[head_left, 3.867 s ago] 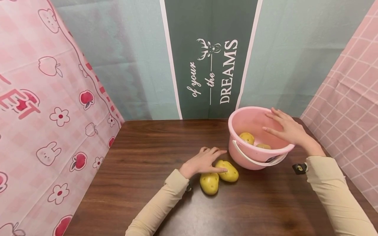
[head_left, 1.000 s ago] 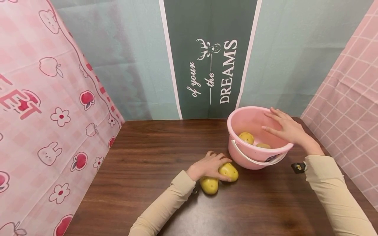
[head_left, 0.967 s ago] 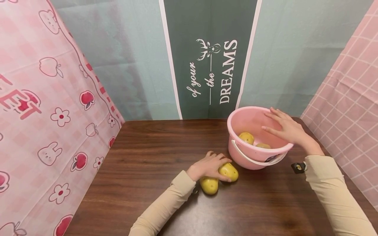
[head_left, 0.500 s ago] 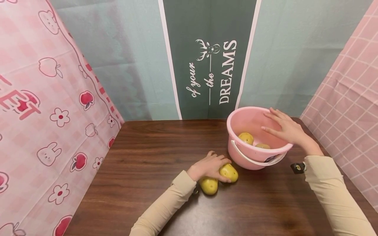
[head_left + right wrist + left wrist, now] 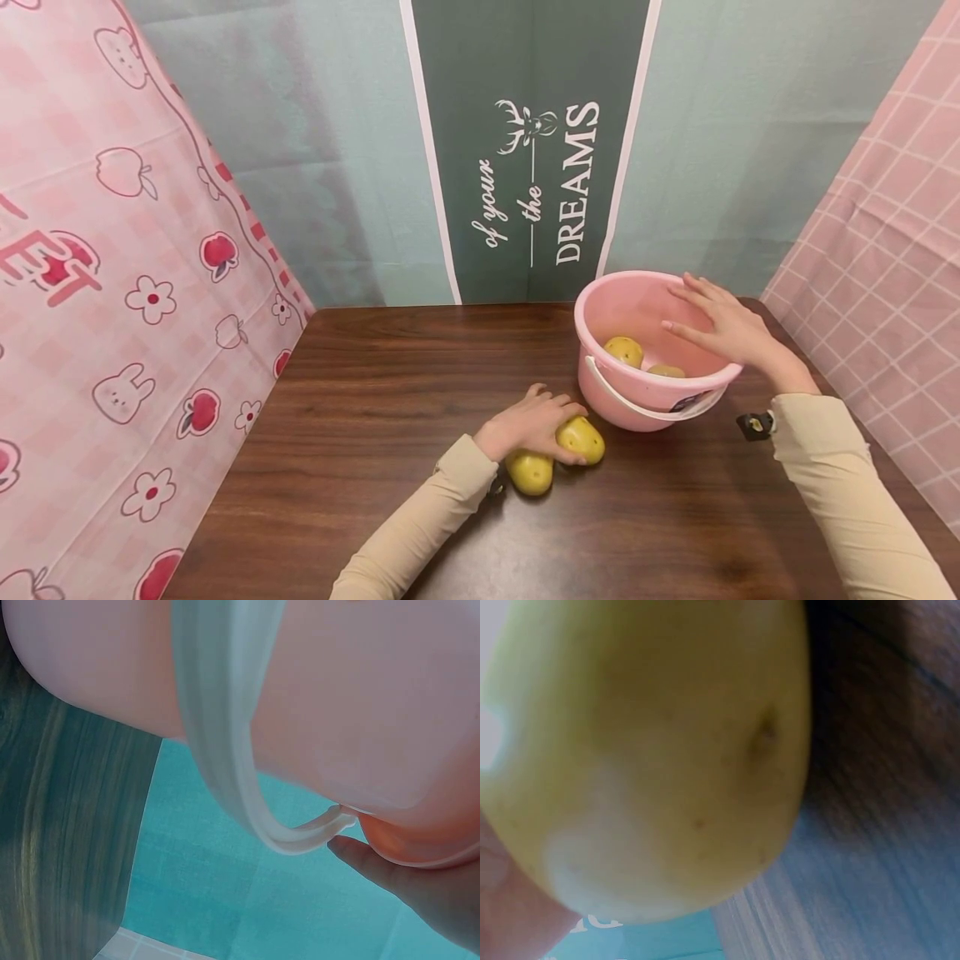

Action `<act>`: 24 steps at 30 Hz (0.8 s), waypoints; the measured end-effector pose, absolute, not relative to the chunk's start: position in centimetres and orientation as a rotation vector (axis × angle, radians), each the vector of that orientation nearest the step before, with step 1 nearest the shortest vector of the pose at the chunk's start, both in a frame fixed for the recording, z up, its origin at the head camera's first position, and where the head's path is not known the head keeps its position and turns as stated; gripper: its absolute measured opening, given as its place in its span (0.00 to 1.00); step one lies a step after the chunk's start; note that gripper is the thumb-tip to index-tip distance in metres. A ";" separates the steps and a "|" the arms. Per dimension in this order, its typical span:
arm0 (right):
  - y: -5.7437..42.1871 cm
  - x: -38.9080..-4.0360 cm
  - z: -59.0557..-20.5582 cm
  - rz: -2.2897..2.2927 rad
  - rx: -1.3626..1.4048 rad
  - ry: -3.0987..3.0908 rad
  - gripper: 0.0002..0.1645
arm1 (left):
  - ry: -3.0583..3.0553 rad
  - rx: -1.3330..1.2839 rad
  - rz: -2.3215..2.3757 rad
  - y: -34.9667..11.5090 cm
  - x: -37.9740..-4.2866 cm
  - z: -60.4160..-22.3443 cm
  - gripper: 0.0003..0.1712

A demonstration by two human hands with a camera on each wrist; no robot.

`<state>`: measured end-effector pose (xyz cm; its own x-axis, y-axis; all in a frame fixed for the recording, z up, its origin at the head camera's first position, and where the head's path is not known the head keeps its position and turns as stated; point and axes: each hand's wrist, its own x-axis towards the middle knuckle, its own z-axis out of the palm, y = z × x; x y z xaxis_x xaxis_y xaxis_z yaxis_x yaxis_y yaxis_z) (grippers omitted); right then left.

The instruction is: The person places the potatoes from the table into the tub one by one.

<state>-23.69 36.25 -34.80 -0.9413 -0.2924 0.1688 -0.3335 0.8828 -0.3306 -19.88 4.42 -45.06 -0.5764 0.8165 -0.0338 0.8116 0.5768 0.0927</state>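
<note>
In the head view my left hand [image 5: 531, 425] grips a yellow potato [image 5: 581, 440] on the table, thumb on its near side and fingers over its far side. A second potato [image 5: 530, 473] lies beside it, partly under the hand. One potato [image 5: 660, 765] fills most of the left wrist view. My right hand [image 5: 723, 333] holds the rim of a pink bucket [image 5: 618, 398] at its right side. A finger [image 5: 375, 866] shows at the rim near the white handle [image 5: 217, 735] in the right wrist view. Inside the bucket are two more potatoes [image 5: 624, 352].
The dark wooden table [image 5: 390, 383] extends to the left and front. A teal cloth with white lettering [image 5: 577, 183] hangs behind it. Pink patterned cloths stand at the left [image 5: 150, 250] and the right [image 5: 885, 250].
Earlier my left hand was spread above the two potatoes; it has since come down and closed round the right one. My right hand and the bucket have hardly moved.
</note>
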 end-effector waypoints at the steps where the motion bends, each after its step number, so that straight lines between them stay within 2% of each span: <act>1: 36.2 -23.7 -34.8 0.547 0.491 -2.937 0.41 | 2.724 1.410 0.103 4.4 -19.8 -45.0 0.42; 24: 36.1 -23.7 -34.6 0.510 0.493 -2.957 0.42 | 2.765 1.435 0.127 3.8 -20.1 -45.0 0.41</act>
<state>-23.73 36.07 -34.61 -0.9425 -0.2976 0.1524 -0.3314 0.8914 -0.3093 -20.07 3.79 -44.97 -0.5759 0.8174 0.0166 0.8154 0.5729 0.0829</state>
